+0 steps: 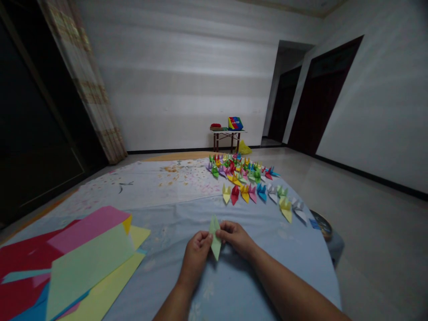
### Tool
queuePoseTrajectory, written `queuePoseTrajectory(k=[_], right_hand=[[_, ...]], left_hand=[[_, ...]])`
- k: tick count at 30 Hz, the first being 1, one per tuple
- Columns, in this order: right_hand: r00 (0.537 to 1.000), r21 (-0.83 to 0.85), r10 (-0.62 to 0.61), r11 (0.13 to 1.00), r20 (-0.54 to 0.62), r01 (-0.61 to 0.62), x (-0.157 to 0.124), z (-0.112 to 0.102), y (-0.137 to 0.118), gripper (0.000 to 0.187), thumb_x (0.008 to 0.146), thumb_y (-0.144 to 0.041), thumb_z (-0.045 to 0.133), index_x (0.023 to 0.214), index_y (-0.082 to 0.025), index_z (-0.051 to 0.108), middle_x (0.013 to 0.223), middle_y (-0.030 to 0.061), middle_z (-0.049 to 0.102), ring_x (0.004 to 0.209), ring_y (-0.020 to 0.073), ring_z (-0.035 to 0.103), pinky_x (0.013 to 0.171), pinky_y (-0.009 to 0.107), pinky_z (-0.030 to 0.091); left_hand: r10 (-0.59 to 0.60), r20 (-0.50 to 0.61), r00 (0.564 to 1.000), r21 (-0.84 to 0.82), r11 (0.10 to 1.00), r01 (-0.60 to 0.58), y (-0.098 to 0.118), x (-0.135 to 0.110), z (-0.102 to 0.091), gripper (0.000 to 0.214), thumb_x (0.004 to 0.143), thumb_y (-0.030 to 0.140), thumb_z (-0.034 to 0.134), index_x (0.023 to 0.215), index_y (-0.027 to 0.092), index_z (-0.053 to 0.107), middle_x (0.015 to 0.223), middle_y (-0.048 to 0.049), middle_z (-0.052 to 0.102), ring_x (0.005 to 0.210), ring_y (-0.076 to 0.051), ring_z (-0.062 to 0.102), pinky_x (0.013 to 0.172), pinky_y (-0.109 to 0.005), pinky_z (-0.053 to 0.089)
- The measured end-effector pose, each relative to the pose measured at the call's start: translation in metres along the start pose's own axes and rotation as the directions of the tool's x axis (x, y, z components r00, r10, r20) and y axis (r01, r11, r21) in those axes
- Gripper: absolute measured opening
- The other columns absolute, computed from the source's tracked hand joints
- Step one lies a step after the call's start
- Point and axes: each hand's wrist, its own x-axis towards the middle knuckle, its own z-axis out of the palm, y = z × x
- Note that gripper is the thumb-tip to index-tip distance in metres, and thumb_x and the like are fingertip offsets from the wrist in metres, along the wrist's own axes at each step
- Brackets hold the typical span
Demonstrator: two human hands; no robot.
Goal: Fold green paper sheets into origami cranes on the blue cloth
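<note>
The left hand point(199, 256) and right hand point(236, 238) meet in a close pinch, knuckles up, fingers curled inward on either side of the grip. The right hand sits slightly farther forward than the left. Behind the grip, the left forearm point(177, 303) runs almost straight down toward the body, while the right forearm point(290, 285) angles out to the lower right.

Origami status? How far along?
Done: a crowd of multicoloured folded paper cranes stands on the pale blue bedsheet. In hand: a pale green folded paper piece, pinched by the left hand and right hand. Left: a pile of flat coloured paper sheets, unfolded.
</note>
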Motion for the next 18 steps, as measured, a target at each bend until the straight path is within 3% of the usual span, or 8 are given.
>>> queuePoseTrajectory(k=[10, 18], right_hand=[[0.999, 0.043, -0.007, 0.999, 0.033, 0.006, 0.002, -0.008, 0.004, 0.037, 0.063, -0.047, 0.069, 0.069, -0.012, 0.057, 0.052, -0.0043, 0.050, 0.046, 0.0053, 0.041, 0.048, 0.019, 0.031], [0.999, 0.095, -0.019, 0.995, -0.040, 0.023, 0.007, -0.012, -0.001, 0.035, 0.067, -0.046, 0.066, 0.068, -0.012, 0.059, 0.053, -0.0034, 0.051, 0.046, 0.0056, 0.041, 0.048, 0.020, 0.032]], left_hand=[[-0.039, 0.002, 0.999, 0.037, 0.999, 0.039, -0.002, 0.002, 0.003, 0.036, 0.064, 0.046, 0.068, 0.077, 0.013, 0.061, 0.061, -0.0024, 0.065, 0.054, -0.013, 0.057, 0.052, -0.021, 0.041], [-0.048, -0.007, 0.999, 0.032, 0.998, 0.048, -0.001, 0.002, 0.005, 0.032, 0.062, 0.037, 0.072, 0.080, 0.013, 0.061, 0.063, -0.0018, 0.066, 0.052, -0.011, 0.055, 0.052, -0.019, 0.040]])
